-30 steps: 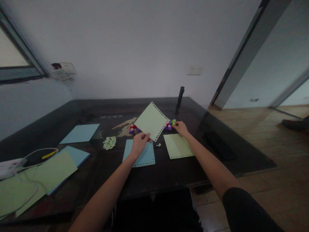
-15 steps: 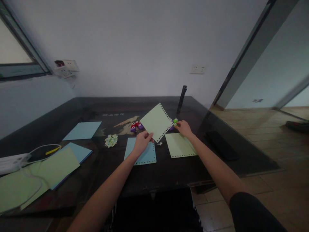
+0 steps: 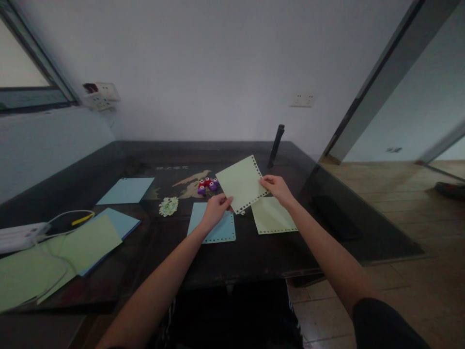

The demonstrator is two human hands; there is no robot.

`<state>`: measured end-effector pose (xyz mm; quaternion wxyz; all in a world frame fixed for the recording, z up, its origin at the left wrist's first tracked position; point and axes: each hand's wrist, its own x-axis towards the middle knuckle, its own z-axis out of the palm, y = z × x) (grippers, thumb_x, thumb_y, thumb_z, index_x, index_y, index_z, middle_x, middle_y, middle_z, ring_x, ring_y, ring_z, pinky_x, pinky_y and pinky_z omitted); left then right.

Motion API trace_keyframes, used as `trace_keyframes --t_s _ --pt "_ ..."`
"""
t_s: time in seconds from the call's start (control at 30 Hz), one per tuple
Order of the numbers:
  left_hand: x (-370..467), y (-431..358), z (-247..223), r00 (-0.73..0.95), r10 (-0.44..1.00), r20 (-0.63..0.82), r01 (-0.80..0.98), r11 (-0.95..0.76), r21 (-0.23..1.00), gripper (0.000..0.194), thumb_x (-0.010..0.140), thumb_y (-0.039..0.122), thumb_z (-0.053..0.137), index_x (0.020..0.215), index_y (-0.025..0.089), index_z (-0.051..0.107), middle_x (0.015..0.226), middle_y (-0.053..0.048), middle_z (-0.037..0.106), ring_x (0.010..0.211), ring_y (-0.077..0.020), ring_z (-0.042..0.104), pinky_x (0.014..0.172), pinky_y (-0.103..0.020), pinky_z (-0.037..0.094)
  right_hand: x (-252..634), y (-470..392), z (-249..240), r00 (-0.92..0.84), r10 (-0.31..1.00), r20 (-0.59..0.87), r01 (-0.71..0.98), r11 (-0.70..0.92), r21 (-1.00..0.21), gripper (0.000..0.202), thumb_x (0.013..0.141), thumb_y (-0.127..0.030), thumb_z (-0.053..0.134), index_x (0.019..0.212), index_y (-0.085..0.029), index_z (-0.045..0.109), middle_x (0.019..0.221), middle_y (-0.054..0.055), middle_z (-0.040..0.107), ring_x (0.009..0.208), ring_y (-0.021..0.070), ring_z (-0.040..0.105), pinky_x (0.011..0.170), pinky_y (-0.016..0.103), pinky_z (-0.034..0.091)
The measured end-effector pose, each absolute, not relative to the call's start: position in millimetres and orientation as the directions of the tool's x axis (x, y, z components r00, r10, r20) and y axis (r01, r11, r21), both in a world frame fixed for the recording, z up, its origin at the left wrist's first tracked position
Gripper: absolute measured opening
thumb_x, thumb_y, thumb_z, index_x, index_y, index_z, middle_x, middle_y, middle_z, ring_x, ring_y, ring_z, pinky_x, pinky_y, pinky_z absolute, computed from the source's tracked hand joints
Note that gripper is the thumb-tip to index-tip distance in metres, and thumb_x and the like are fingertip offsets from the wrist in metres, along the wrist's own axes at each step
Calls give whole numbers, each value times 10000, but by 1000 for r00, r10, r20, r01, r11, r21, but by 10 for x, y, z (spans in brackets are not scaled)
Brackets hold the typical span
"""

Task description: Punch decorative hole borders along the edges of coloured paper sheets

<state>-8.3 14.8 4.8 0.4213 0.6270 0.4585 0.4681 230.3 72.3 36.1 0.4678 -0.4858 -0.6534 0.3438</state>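
A pale green paper sheet [image 3: 241,183] with punched holes along two edges is held tilted above the table. My left hand [image 3: 217,209] pinches its lower left corner. My right hand [image 3: 278,188] has its thumb and fingers closed on the sheet's right corner. Under my left hand lies a blue sheet [image 3: 223,231] with a row of holes along its edges. Another pale green sheet [image 3: 274,220], also holed, lies below my right hand. Small red and purple craft punches with eye-like buttons [image 3: 207,185] stand left of the held sheet. Paper scraps [image 3: 241,212] show partly beneath it.
A pile of small paper cutouts [image 3: 168,206] and a blue sheet [image 3: 127,190] lie to the left. Stacked green and blue sheets [image 3: 98,237], a cable and a yellow cutter [image 3: 83,218] are farther left. A dark upright cylinder [image 3: 276,145] and a black flat object [image 3: 336,218] are at right.
My right hand has moved from the green and purple punches onto the held sheet's right corner. The sheet has turned and shifted slightly right; those punches no longer show.
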Motion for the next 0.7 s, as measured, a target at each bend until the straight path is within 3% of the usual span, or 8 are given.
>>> trace_keyframes --t_s 0.13,0.23,0.4,0.57,0.7 --pt "-84 146 59 79 964 253 211 -264 941 195 787 342 543 748 155 581 636 -6 631 574 -151 609 561 -253 473 2330 598 290 -43 974 224 238 228 -944 327 603 -450 707 723 -152 646 635 17 619 552 134 513 550 280 396" --pt "-73 127 84 4 949 316 278 -305 911 174 777 314 576 859 160 576 647 7 625 581 -136 599 581 -242 466 2362 475 209 14 983 184 159 179 -971 338 560 -417 739 746 -148 653 642 19 633 551 133 527 561 284 412" --pt "16 40 196 -52 923 382 273 -355 894 403 775 275 604 1132 177 446 659 33 615 593 -121 586 612 -230 453 2442 220 211 43 987 152 106 147 -983 375 575 -419 745 817 -147 656 647 34 654 560 148 559 567 294 447" --pt "206 7 374 39 896 441 350 -426 834 223 799 262 581 986 186 487 629 45 590 563 -98 545 601 -210 416 2630 11 319 145 967 209 165 185 -969 431 610 -423 734 932 -154 634 608 3 622 532 138 541 546 281 445" --pt "442 37 365 142 917 373 366 -399 841 112 795 208 571 892 183 520 605 48 581 553 -96 534 591 -207 401 2866 -122 268 207 947 248 227 200 -953 477 644 -396 715 1038 -155 597 597 -20 601 545 131 532 557 268 434"
